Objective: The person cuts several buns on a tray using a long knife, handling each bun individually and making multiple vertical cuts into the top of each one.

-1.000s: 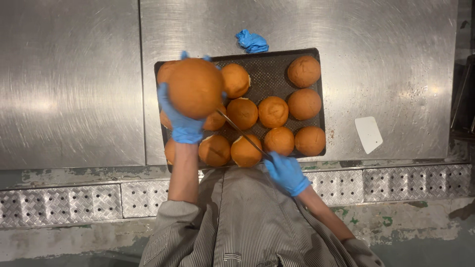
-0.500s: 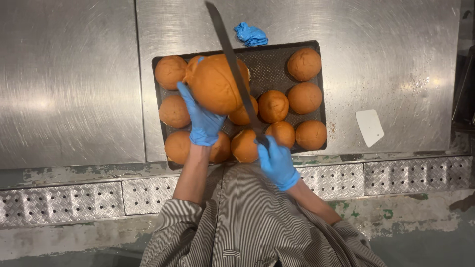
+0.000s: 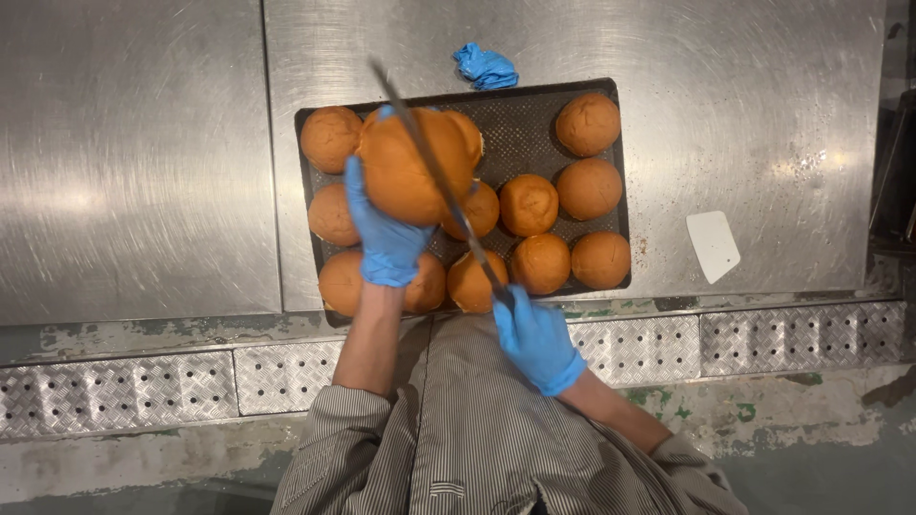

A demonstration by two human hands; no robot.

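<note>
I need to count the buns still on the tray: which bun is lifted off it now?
The bun in the left hand, raised above the tray, with the knife blade across it. The others lie on the tray.

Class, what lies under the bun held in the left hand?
Under the raised bun held by the left hand: the dark tray and other buns. It covers whatever lies directly beneath it.

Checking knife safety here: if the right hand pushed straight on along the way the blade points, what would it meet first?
Probably the bun held up in the left hand. The right hand aims its long knife up and away across it; blade and bun overlap in view, though depth is unclear.
</note>
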